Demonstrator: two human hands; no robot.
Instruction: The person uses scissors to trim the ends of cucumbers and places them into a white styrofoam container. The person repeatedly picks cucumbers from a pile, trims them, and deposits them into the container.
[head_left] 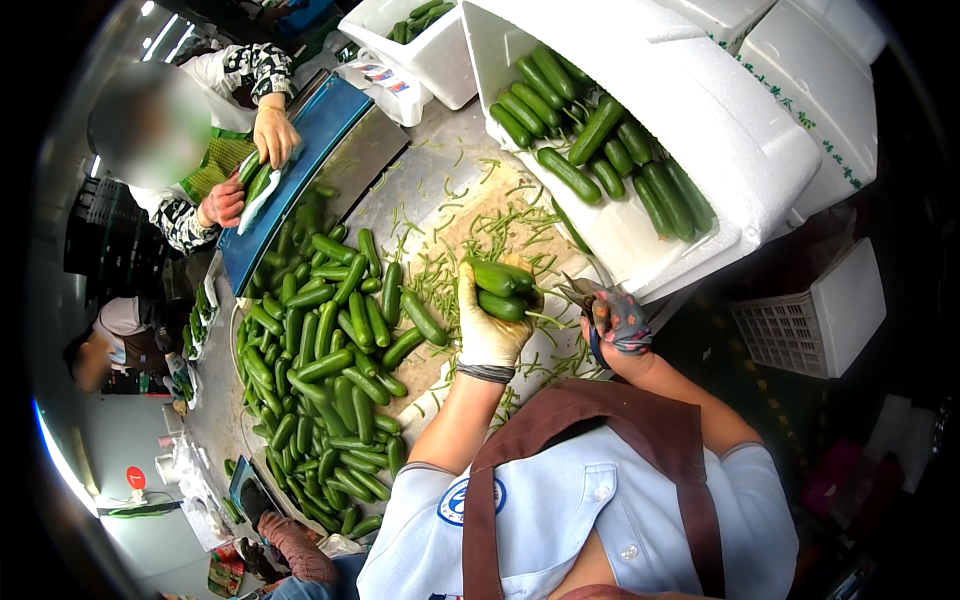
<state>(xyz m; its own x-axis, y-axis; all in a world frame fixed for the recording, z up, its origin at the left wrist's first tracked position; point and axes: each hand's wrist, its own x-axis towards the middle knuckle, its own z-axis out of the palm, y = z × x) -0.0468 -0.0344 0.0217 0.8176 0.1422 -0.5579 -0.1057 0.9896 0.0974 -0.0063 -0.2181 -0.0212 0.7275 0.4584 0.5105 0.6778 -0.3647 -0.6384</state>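
Observation:
My left hand (492, 325), in a pale cream glove, grips several cucumbers (500, 278) above the worktable. Just to its right, my right hand (618, 325), in a dark patterned glove, is closed on dark-handled scissors (580, 292) near a cucumber's stem end. Thin green stem trimmings (490, 220) are scattered on the tan surface around my hands. A large heap of cucumbers (335, 370) lies to the left. Beyond my hands, an open white foam box (700, 120) is tilted toward me, with cucumbers (580, 135) inside.
A co-worker (200, 190) at a blue-edged ledge (320, 110) holds cucumbers on white material; others (130, 340) are at the left and lower left (305, 555). More foam boxes (800, 90) stand behind, one with cucumbers (440, 70). A white plastic crate (830, 320) is at the right.

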